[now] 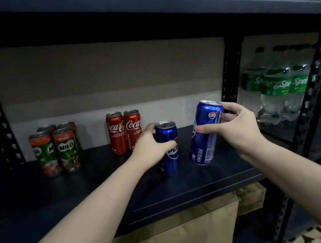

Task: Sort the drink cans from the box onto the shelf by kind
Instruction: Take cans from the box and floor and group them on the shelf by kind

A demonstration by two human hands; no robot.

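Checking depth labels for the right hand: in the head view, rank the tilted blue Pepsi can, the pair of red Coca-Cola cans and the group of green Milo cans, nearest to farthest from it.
1. Tilted blue Pepsi can: held in the right hand.
2. Pair of red Coca-Cola cans: middle of the shelf, left of both hands.
3. Group of green Milo cans: far left of the shelf.

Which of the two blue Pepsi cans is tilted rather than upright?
The Pepsi can in the right hand, at: it leans, top to the right. The other Pepsi can, gripped by the left hand, stands upright on the shelf.
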